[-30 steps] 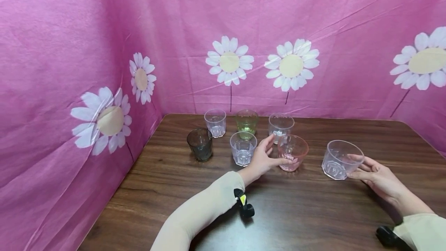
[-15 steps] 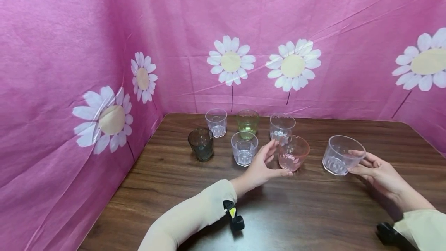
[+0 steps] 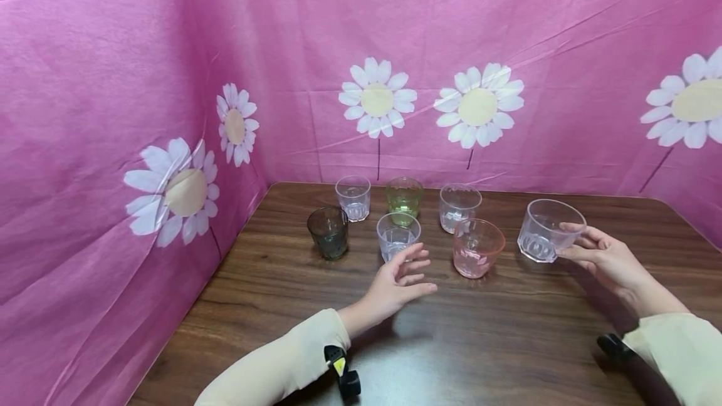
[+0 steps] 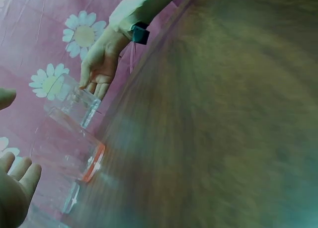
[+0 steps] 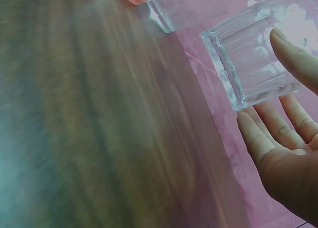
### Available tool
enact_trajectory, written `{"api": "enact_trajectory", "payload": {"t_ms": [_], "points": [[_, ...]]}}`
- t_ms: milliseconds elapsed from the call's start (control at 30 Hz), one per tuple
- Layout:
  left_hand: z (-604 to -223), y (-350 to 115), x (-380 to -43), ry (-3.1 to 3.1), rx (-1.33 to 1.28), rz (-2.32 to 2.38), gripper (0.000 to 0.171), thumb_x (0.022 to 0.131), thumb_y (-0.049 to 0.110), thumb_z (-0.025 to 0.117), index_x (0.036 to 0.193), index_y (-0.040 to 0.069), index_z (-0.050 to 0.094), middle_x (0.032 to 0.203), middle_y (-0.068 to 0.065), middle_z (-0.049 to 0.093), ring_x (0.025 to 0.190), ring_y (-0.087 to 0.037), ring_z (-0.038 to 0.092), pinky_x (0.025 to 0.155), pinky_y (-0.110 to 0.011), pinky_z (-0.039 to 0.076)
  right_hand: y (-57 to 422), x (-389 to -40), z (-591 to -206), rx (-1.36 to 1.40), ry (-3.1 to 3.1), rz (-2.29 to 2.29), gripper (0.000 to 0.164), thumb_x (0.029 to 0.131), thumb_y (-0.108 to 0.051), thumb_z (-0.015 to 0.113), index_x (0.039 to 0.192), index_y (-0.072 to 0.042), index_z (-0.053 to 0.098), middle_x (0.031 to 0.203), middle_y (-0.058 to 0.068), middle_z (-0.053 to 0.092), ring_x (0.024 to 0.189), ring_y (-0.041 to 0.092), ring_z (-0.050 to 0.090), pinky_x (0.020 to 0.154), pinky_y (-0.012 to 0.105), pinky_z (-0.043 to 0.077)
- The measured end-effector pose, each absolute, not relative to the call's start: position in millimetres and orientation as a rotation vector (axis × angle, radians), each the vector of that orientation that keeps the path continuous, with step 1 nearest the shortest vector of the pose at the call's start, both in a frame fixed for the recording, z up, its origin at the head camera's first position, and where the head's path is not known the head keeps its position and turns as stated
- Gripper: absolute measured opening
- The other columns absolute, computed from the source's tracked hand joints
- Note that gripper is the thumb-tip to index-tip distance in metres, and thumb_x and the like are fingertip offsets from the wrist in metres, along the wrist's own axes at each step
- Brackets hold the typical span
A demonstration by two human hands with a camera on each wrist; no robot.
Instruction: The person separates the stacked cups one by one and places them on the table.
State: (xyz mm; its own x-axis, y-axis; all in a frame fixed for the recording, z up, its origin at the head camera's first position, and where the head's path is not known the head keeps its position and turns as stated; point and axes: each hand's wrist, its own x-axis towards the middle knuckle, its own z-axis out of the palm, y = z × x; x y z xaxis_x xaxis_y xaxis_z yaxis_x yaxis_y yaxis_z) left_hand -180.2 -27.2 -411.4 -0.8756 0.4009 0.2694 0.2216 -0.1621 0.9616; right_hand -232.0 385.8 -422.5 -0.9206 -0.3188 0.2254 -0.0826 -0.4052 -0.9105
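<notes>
My right hand (image 3: 606, 262) grips a clear, faceted cup (image 3: 546, 232) by its right side, thumb in front and fingers behind. Seen from the right wrist, the held cup (image 5: 253, 54) is raised off the wooden table. My left hand (image 3: 392, 287) holds nothing, its fingers spread above the table. It overlaps the lower part of a clear cup (image 3: 397, 230) in the front row. To its right stands a pink cup (image 3: 478, 249), apart from the fingers; the left wrist view shows this pink cup (image 4: 74, 151) beyond the left hand's fingertips.
A dark grey cup (image 3: 328, 234) is at the front left. Behind stand a clear cup (image 3: 353, 196), a green cup (image 3: 403, 199) and another clear cup (image 3: 459, 205). Pink cloth (image 3: 316, 111) with daisies borders the wooden table (image 3: 271, 306) at the back and left.
My left hand has let go of the pink cup, leaving it standing, and drawn back to the left. My right hand has lifted the clear cup higher and farther back.
</notes>
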Motion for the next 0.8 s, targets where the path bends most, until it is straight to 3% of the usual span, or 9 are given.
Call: {"api": "enact_trajectory", "payload": {"t_ms": [167,267,433,567,800], "points": [[-414.6,-43.7,-171.1,1.897,0.726,2.214,0.064,0.084,-0.014,0.065,0.142,-0.014,0.037,0.137,-0.033,0.048,0.128,-0.052,0.044,0.105,-0.059,0.041,381.5,-245.0,-417.2,-0.477,1.682,-2.463,0.048,0.09,0.025,0.048,0.119,-0.007,0.069,0.111,0.006,0.072,0.101,0.014,0.068,0.086,0.023,0.056],[-416.5,-53.3,-165.6,1.886,0.703,2.212,0.062,0.085,-0.014,0.063,0.141,-0.016,0.037,0.137,-0.036,0.046,0.129,-0.052,0.042,0.106,-0.053,0.044,378.3,-252.9,-415.8,-0.432,1.683,-2.463,0.047,0.091,0.023,0.049,0.118,-0.009,0.07,0.109,0.006,0.072,0.1,0.013,0.068,0.086,0.024,0.057],[-420.3,-70.3,-156.6,1.904,0.655,2.197,0.061,0.085,-0.012,0.063,0.14,-0.016,0.037,0.135,-0.039,0.046,0.128,-0.054,0.042,0.1,-0.034,0.051,372.2,-265.0,-415.4,-0.384,1.595,-2.521,0.047,0.089,0.026,0.049,0.113,-0.008,0.071,0.106,0.008,0.072,0.097,0.016,0.07,0.083,0.026,0.058],[-423.3,-84.4,-150.3,1.907,0.604,2.213,0.059,0.085,-0.012,0.062,0.138,-0.018,0.037,0.133,-0.041,0.045,0.126,-0.055,0.043,0.096,-0.029,0.053,366.7,-275.7,-414.7,-0.282,1.643,-2.527,0.044,0.088,0.024,0.053,0.107,-0.011,0.072,0.102,0.005,0.073,0.093,0.013,0.07,0.081,0.024,0.058],[-423.4,-100.1,-145.5,1.989,0.492,2.186,0.057,0.087,-0.008,0.064,0.139,-0.015,0.041,0.131,-0.038,0.049,0.124,-0.036,0.053,0.093,-0.026,0.053,359.8,-291.4,-413.7,-0.124,1.698,-2.527,0.039,0.087,0.02,0.06,0.1,-0.014,0.071,0.096,0.001,0.072,0.088,0.01,0.069,0.077,0.022,0.059]]}}
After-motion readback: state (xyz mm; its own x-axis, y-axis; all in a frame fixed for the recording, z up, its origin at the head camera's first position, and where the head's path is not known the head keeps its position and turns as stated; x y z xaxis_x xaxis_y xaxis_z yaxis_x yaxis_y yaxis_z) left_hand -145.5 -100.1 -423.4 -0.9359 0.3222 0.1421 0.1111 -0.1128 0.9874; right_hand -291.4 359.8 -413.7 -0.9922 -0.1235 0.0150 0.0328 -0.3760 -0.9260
